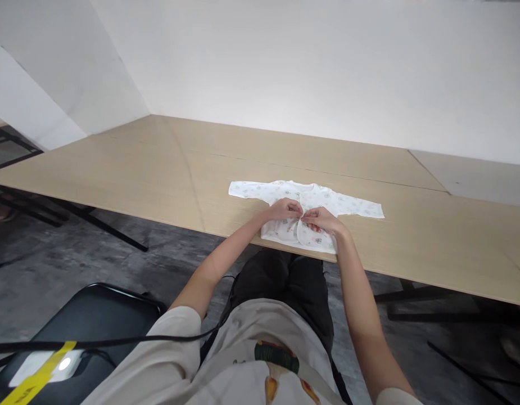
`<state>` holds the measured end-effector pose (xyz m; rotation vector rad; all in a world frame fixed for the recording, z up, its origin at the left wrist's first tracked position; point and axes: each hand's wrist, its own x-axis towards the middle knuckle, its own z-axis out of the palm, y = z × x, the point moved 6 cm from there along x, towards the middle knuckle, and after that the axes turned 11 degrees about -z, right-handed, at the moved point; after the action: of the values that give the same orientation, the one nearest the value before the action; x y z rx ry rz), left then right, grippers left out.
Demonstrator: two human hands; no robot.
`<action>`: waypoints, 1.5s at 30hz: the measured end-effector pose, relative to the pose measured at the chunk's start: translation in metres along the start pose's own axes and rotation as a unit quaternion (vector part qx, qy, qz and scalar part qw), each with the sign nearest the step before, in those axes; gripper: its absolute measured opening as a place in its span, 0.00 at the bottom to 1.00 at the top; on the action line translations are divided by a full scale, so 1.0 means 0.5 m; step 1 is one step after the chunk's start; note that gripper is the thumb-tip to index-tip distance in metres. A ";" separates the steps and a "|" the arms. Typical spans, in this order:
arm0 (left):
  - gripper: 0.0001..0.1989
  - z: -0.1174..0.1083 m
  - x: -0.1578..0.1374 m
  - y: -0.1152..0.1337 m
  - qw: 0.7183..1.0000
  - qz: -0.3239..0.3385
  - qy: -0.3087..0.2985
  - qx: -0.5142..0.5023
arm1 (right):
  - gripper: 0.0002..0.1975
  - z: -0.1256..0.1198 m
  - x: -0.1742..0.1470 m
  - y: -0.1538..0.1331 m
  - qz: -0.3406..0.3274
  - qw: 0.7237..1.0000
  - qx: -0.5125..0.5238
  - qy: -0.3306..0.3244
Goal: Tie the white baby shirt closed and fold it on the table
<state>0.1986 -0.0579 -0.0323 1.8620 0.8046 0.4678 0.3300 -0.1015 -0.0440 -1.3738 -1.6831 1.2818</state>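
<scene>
A small white baby shirt [327,198] with a faint print lies spread on the table, its long sleeves stretched out to both sides and its hem by the front edge. Over the middle of its front opening, my left hand [287,208] pinches the fabric edge with fingers closed. Close against it, my right hand [321,219] also has its fingers pinched on the shirt's front edge. The fingertips of both hands nearly meet, and they hide whatever small fastening may be between them.
The light wooden table [158,169] runs along a white wall [306,67]. A black chair [112,315] stands at lower left, bearing a white device [44,365] with yellow tape. A black cable [158,338] crosses to my body. Black table legs [445,316] show below.
</scene>
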 end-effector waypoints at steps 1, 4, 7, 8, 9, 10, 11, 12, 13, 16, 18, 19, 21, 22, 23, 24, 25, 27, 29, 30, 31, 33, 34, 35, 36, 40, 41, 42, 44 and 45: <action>0.12 0.000 -0.002 0.002 1.000 -0.001 0.001 0.000 | 0.10 0.000 0.002 0.002 -0.005 1.000 -0.003 -0.001; 0.14 0.002 -0.006 0.007 1.000 0.000 0.006 0.014 | 0.11 -0.001 0.008 0.009 -0.024 1.000 -0.007 -0.005; 0.13 0.002 -0.007 0.009 0.999 0.009 0.017 0.031 | 0.12 -0.002 0.012 0.014 -0.034 0.999 -0.006 0.000; 0.13 0.002 -0.006 0.009 0.999 0.015 0.021 0.035 | 0.12 -0.002 0.012 0.014 -0.033 0.999 -0.003 0.003; 0.12 0.002 -0.006 0.010 0.999 0.021 0.023 0.038 | 0.11 -0.002 0.012 0.014 -0.030 1.000 -0.001 0.006; 0.12 0.002 -0.005 0.010 0.999 0.027 0.025 0.039 | 0.10 -0.002 0.012 0.013 -0.026 1.000 0.002 0.009; 0.11 0.002 -0.004 0.010 0.998 0.032 0.025 0.040 | 0.10 -0.002 0.011 0.012 -0.020 1.000 0.004 0.012; 0.10 0.002 -0.004 0.010 0.998 0.034 0.025 0.041 | 0.09 -0.001 0.010 0.010 -0.014 1.000 0.004 0.015; 0.10 0.002 -0.003 0.009 0.998 0.035 0.023 0.042 | 0.08 -0.001 0.009 0.008 -0.008 1.000 0.005 0.016; 0.08 0.002 -0.001 0.007 0.998 0.032 0.023 0.056 | 0.07 -0.001 0.007 0.006 0.004 1.000 0.005 0.022; 0.08 0.001 -0.001 0.005 0.996 0.028 0.031 0.083 | 0.06 -0.003 0.006 0.006 0.011 0.999 0.006 0.029; 0.07 0.000 -0.001 0.005 0.993 0.026 0.040 0.105 | 0.05 -0.004 0.006 0.007 0.014 0.999 0.007 0.033; 0.07 -0.003 -0.001 0.003 0.985 0.022 0.064 0.158 | 0.06 -0.005 0.006 0.009 0.019 0.999 0.006 0.036; 0.07 -0.006 -0.001 0.002 0.980 0.021 0.077 0.185 | 0.06 -0.005 0.005 0.010 0.020 0.999 0.004 0.036; 0.08 -0.008 -0.001 0.000 0.974 0.018 0.087 0.207 | 0.07 -0.006 0.005 0.010 0.023 0.999 0.000 0.036; 0.08 -0.009 0.000 -0.002 0.970 0.016 0.094 0.225 | 0.07 -0.006 0.005 0.010 0.025 0.999 -0.007 0.037; 0.10 -0.010 0.001 -0.004 0.967 0.014 0.095 0.238 | 0.07 -0.007 0.005 0.010 0.028 0.999 -0.014 0.037; 0.13 -0.010 0.004 -0.009 0.962 0.012 0.091 0.257 | 0.07 -0.008 0.004 0.009 0.031 0.998 -0.027 0.040; 0.19 -0.011 0.004 -0.007 0.956 0.019 0.100 0.275 | 0.08 -0.010 0.002 0.008 0.034 0.998 -0.038 0.047; 0.21 -0.012 0.002 -0.003 0.953 0.027 0.110 0.281 | 0.09 -0.011 0.002 0.008 0.033 0.997 -0.044 0.049; 0.24 -0.012 -0.001 0.002 0.950 0.036 0.121 0.286 | 0.10 -0.012 0.002 0.007 0.031 0.997 -0.050 0.049; 0.25 -0.006 -0.010 0.014 0.946 0.054 0.129 0.291 | 0.11 -0.011 0.002 0.008 0.025 0.997 -0.064 0.042; 0.25 0.001 -0.016 0.019 0.946 0.061 0.120 0.295 | 0.12 -0.011 0.003 0.008 0.022 0.997 -0.071 0.037; 0.25 0.011 -0.022 0.023 0.945 0.068 0.102 0.304 | 0.13 -0.010 0.003 0.009 0.018 0.996 -0.075 0.032; 0.24 0.021 -0.028 0.026 0.942 0.074 0.080 0.316 | 0.14 -0.010 0.004 0.010 0.015 0.996 -0.079 0.028; 0.26 0.043 -0.045 0.019 0.927 0.069 0.013 0.369 | 0.17 -0.012 0.004 0.010 0.002 0.995 -0.098 0.022; 0.27 0.043 -0.047 0.014 0.924 0.060 0.004 0.378 | 0.18 -0.013 0.003 0.010 0.001 0.994 -0.104 0.023; 0.29 0.043 -0.048 0.009 0.921 0.051 -0.005 0.386 | 0.18 -0.013 0.002 0.009 0.001 0.994 -0.111 0.023; 0.31 0.041 -0.049 0.001 0.915 0.036 -0.019 0.402 | 0.18 -0.011 -0.001 0.007 -0.002 0.993 -0.119 0.019; 0.32 0.041 -0.050 -0.002 0.911 0.030 -0.024 0.410 | 0.18 -0.009 -0.002 0.005 -0.003 0.993 -0.119 0.016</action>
<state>0.1936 -0.0889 -0.0407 2.6624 1.0023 0.1054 0.3353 -0.1011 -0.0448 -1.5155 -1.8641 1.0748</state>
